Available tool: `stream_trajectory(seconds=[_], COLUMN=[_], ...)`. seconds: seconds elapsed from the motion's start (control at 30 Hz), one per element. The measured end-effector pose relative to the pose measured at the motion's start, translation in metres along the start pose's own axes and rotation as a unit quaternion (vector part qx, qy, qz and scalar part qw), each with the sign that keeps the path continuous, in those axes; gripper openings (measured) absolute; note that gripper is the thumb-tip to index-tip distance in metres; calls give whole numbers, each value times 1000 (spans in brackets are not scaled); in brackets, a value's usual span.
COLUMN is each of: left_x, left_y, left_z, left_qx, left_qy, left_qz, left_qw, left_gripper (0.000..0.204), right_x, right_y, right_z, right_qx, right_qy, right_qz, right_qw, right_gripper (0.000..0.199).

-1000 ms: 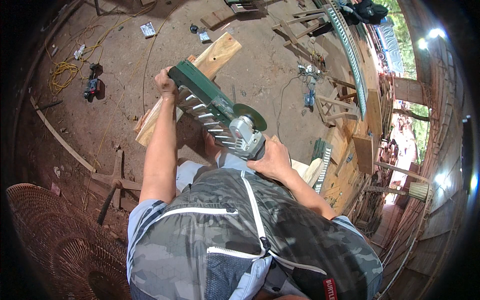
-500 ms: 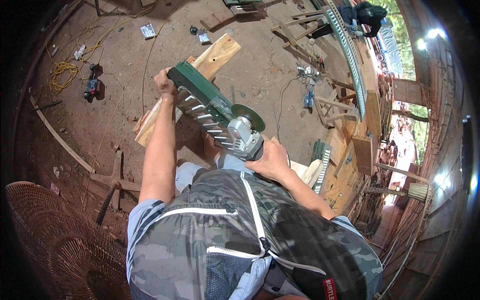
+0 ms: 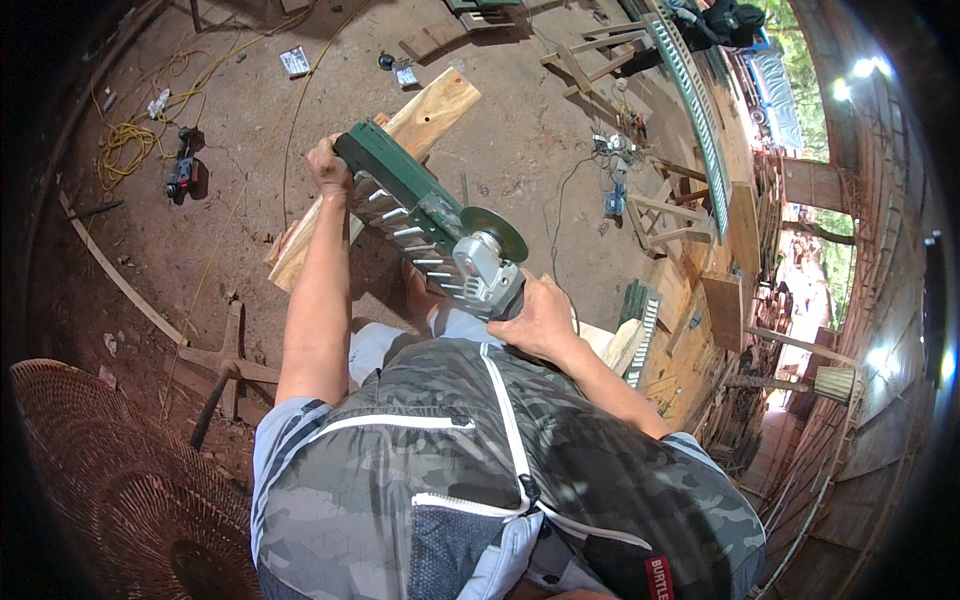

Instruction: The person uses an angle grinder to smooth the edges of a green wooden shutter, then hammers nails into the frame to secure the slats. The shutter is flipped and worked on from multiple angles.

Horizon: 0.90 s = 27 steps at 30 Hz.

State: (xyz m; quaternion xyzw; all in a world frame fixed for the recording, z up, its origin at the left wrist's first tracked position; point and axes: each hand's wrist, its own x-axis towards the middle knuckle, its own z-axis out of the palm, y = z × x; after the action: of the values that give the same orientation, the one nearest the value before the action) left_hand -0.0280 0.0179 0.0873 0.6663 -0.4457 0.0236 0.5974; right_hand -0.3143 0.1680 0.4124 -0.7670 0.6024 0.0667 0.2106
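Observation:
My left hand [image 3: 330, 166] is wrapped round the far left end of a dark green beam [image 3: 395, 178], which has a row of silvery metal pins [image 3: 397, 217] along its near side. In my right hand [image 3: 540, 318] is a grey angle grinder [image 3: 486, 272], gripped by its body. The grinder's round disc [image 3: 496, 232] lies over or against the beam's right end; whether it touches cannot be seen. Beneath the beam, a pale wooden plank [image 3: 437, 108] runs slantwise across.
A large fan [image 3: 110, 470] stands at the lower left. A cordless tool [image 3: 183, 170] and yellow cord [image 3: 130, 150] lie on the dirt floor. To the right are wooden trestles [image 3: 665, 215], a long green slotted piece [image 3: 705, 130] and a wooden table [image 3: 690, 375]. A person [image 3: 725, 25] is at the far right.
Both of my hands, the beam and the grinder stay almost exactly in place. At the far right, the other person has shifted slightly toward the picture's upper edge.

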Motion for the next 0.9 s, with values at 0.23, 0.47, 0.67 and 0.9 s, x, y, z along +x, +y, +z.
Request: stream_trajectory(seconds=[0.23, 0.47, 0.67, 0.9], left_x=[-7, -8, -8, -9], left_y=[-3, -11, -17, -18], left_z=[6, 11, 10, 12], left_qx=[-7, -29, -1, -38], left_qy=[-1, 2, -9, 3], left_qz=[-55, -34, -12, -37], left_qw=[998, 999, 1000, 999], left_gripper=[10, 11, 13, 13], right_x=[0, 0, 0, 0], right_y=[3, 3, 1, 0], right_z=[1, 1, 0, -1], right_qx=[-3, -3, -5, -4], right_qy=[2, 2, -1, 3], right_qz=[0, -6, -2, -5], right_qw=[1000, 1000, 1000, 1000], right_gripper=[56, 56, 55, 55])
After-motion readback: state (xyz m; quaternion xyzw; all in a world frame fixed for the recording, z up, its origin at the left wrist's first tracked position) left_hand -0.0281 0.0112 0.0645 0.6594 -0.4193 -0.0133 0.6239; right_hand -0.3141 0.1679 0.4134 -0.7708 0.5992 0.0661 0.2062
